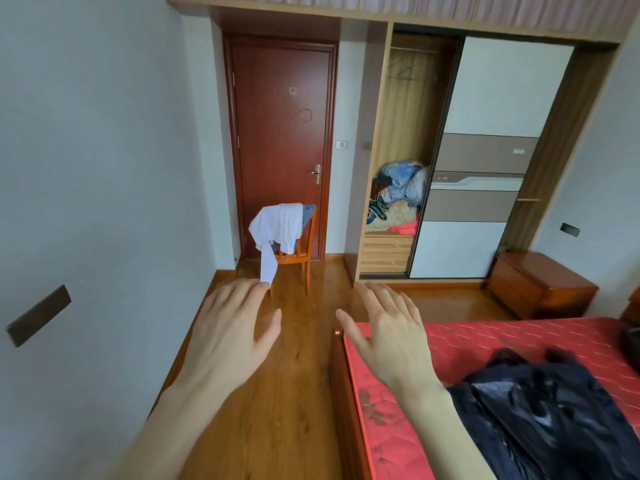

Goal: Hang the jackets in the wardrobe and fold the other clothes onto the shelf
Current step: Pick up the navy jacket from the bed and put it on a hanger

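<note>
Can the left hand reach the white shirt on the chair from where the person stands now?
Probably not yet. The left hand is open and held out over the floor, while the white shirt hangs on the chair by the door, across the room. The floor between looks free, so walking closer should do.

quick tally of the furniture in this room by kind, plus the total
chair: 1
bed: 1
wardrobe: 1
bedside cabinet: 1
total: 4
</note>
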Demonstrator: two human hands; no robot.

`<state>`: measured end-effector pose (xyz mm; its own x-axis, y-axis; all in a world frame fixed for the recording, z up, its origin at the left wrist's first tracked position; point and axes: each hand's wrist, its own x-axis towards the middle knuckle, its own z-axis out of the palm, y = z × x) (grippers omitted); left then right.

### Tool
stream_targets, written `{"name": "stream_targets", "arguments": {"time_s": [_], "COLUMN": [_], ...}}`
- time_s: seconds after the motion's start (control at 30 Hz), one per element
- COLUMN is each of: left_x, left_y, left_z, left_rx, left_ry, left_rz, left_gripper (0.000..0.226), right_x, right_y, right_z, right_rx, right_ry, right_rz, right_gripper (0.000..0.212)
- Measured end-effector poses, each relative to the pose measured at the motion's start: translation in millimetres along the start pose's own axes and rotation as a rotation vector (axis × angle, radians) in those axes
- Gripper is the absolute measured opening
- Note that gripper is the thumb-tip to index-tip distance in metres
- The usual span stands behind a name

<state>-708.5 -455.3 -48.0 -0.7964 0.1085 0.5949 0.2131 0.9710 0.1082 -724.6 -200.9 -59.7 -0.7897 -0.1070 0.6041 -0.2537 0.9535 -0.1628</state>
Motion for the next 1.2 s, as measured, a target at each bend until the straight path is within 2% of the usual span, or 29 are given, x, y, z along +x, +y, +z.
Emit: {"name": "stream_targets", "arguments": {"time_s": [0.17, 0.3, 0.5, 0.73, 0.93, 1.2], "left_x": [89, 153, 225, 303, 391, 523], "left_y": [-16, -27, -55, -92, -138, -205], "left_z": [51, 87, 143, 217, 279, 363], "left_rx": [0.003, -0.015, -0.026, -0.053, -0.103, -0.138], "left_ry": [0.012, 0.018, 0.007, 0.003, 0.006, 0.004], "left_rz": [-0.006, -0.027, -0.063, -0.073, -0.043, 0.017], "left_gripper": [0.060, 0.059, 0.048, 0.047, 0.063, 0.061], "right_x": [91, 157, 227, 305, 394, 518], "right_y": [29, 55, 81, 102, 109, 116], "right_z": [45, 81, 137, 208, 276, 368], "right_rx": [0.014, 0.010, 0.007, -0.003, -0.009, -0.052], "right_ry": [0.031, 0.038, 0.014, -0.001, 0.003, 0.004], "right_rz": [0.003, -0.015, -0.013, 0.003, 0.037, 0.107], "right_gripper": [0.066, 0.059, 0.058, 0.058, 0.064, 0.064]}}
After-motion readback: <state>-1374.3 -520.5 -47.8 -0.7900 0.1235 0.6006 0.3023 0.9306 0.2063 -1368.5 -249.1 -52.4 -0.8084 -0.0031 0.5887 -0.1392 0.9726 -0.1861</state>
